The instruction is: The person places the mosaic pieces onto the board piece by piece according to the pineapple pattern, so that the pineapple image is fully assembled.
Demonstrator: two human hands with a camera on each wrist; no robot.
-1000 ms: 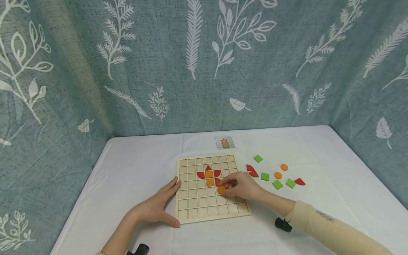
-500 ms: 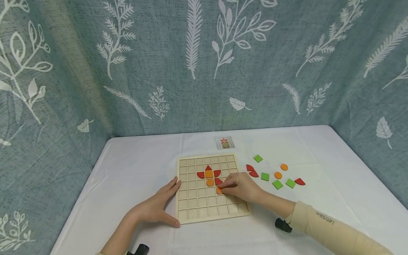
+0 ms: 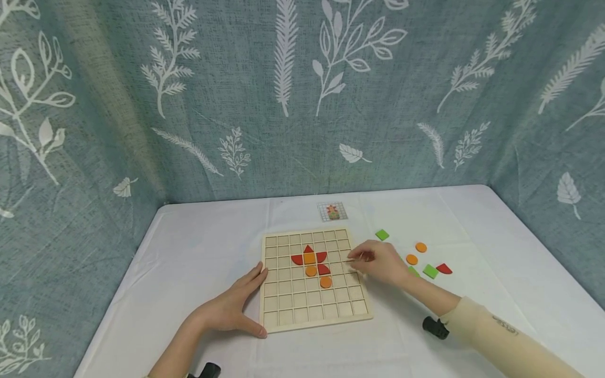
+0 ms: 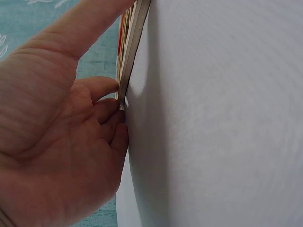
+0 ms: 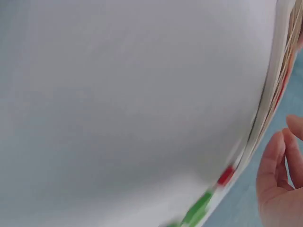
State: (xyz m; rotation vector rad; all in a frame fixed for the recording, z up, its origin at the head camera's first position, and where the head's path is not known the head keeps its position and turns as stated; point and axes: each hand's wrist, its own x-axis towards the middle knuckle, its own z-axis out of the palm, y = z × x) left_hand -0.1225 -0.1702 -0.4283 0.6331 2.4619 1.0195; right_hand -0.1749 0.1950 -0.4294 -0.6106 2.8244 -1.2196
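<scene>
A square wooden grid board [image 3: 293, 302] lies on the table. In its cells are a red triangle [image 3: 309, 249], an orange square [image 3: 309, 258], several red quarter-round pieces [image 3: 323, 269] and two orange discs [image 3: 325, 282]. My left hand [image 3: 231, 307] spreads along the board's left edge, fingertips and thumb touching it; the left wrist view shows the same hand [image 4: 61, 142] against the rim. Past the board's right edge hovers my right hand [image 3: 380, 261], its fingers loosely bent. In the right wrist view that hand [image 5: 284, 175] holds nothing that shows.
Loose pieces lie right of the board: green squares [image 3: 430, 271], orange discs [image 3: 421, 247] and a red quarter-round [image 3: 444, 269]. My right hand covers some others. Behind the board is a small pattern card [image 3: 333, 211]. A leaf-printed curtain [image 3: 264, 157] stands behind the table [image 3: 208, 236].
My right hand has let go of the orange disc, which now lies in a board cell, and has moved right toward the loose pieces. The left hand stays at the board's edge.
</scene>
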